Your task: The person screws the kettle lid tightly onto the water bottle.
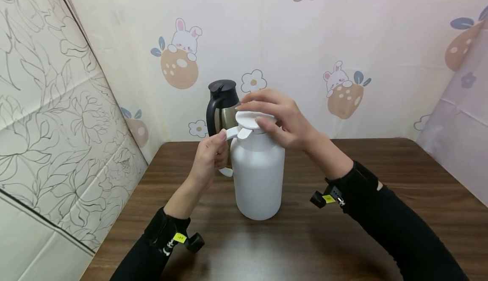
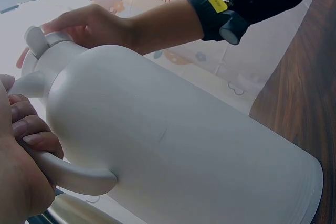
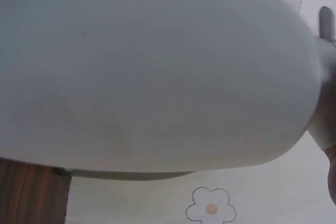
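A white vacuum jug (image 1: 257, 181) stands upright on the wooden table, in the middle of the head view. My left hand (image 1: 209, 156) grips its handle (image 2: 86, 177), with the fingers curled round it and the thumb near the handle's top. On the other side, my right hand (image 1: 286, 118) holds the round white lid (image 1: 248, 120) from above, thumb in front and fingers over the far edge. Large in the right wrist view, the jug's body (image 3: 157, 77) hides most of both hands.
Behind the white jug stands a steel vacuum jug (image 1: 227, 118) with a black top and handle, partly hidden. The brown wooden table (image 1: 343, 213) reaches back to a printed wall cloth (image 1: 236, 26) with rabbits and flowers. A line-drawn floral panel (image 1: 68, 124) is at the left.
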A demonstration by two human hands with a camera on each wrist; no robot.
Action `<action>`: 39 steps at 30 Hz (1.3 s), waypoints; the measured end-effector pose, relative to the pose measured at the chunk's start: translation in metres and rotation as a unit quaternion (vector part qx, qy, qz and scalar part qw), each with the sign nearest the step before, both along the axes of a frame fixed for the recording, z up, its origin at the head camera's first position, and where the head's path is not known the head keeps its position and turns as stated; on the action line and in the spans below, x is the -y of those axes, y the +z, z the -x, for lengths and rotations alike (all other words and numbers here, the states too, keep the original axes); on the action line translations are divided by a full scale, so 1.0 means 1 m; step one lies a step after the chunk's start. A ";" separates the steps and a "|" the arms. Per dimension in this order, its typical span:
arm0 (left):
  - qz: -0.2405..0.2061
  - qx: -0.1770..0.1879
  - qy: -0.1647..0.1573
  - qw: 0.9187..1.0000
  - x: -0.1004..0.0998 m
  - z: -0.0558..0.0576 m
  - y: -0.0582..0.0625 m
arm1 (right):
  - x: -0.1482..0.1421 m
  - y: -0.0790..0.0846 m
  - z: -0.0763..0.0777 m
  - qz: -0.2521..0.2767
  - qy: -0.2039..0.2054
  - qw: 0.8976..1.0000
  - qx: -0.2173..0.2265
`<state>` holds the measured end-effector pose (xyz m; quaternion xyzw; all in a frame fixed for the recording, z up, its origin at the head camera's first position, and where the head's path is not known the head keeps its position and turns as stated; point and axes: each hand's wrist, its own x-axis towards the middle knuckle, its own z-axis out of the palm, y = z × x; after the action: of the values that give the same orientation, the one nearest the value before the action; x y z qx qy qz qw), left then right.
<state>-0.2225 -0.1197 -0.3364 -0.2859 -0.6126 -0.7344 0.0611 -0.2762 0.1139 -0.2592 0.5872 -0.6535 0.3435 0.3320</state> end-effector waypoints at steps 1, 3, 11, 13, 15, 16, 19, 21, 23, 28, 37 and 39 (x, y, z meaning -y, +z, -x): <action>0.000 0.000 0.000 1.000 0.000 0.000 0.000 | 0.001 0.000 0.002 -0.005 0.009 1.000 -0.005; 0.000 0.000 -0.001 1.000 0.000 0.000 -0.001 | 0.003 -0.002 0.004 -0.008 0.021 1.000 -0.014; -0.003 -0.005 -0.002 1.000 0.001 0.001 0.000 | 0.008 -0.006 -0.003 0.005 -0.029 0.999 -0.036; -0.003 -0.005 -0.002 1.000 0.001 0.001 0.000 | 0.009 -0.007 -0.009 0.006 -0.066 0.997 -0.040; -0.004 -0.003 0.000 1.000 0.001 0.001 0.001 | 0.010 -0.007 -0.016 0.003 -0.107 0.993 -0.044; -0.005 -0.002 0.001 1.000 0.001 0.001 0.001 | 0.011 -0.007 -0.019 0.001 -0.127 0.991 -0.045; -0.006 0.001 0.003 1.000 0.001 0.001 0.002 | 0.014 -0.008 -0.026 -0.005 -0.169 0.985 -0.039; -0.003 0.002 0.006 1.000 0.001 0.001 0.002 | 0.014 -0.007 -0.028 -0.011 -0.180 0.983 -0.035; -0.001 0.003 0.006 1.000 0.001 0.001 0.001 | 0.012 -0.006 -0.029 -0.016 -0.176 0.984 -0.028; 0.001 0.006 0.003 1.000 0.000 0.001 0.001 | 0.005 -0.003 -0.024 -0.023 -0.126 0.992 -0.022; 0.001 0.001 0.007 1.000 0.000 0.002 -0.001 | 0.002 -0.007 0.000 0.013 0.010 0.998 -0.056; 0.001 0.001 0.006 1.000 0.000 0.002 -0.001 | 0.003 -0.011 0.001 0.026 -0.001 0.998 -0.065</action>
<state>-0.2249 -0.1192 -0.3371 -0.2810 -0.6150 -0.7339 0.0648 -0.2775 0.1112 -0.2697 0.5989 -0.6216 0.3213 0.3894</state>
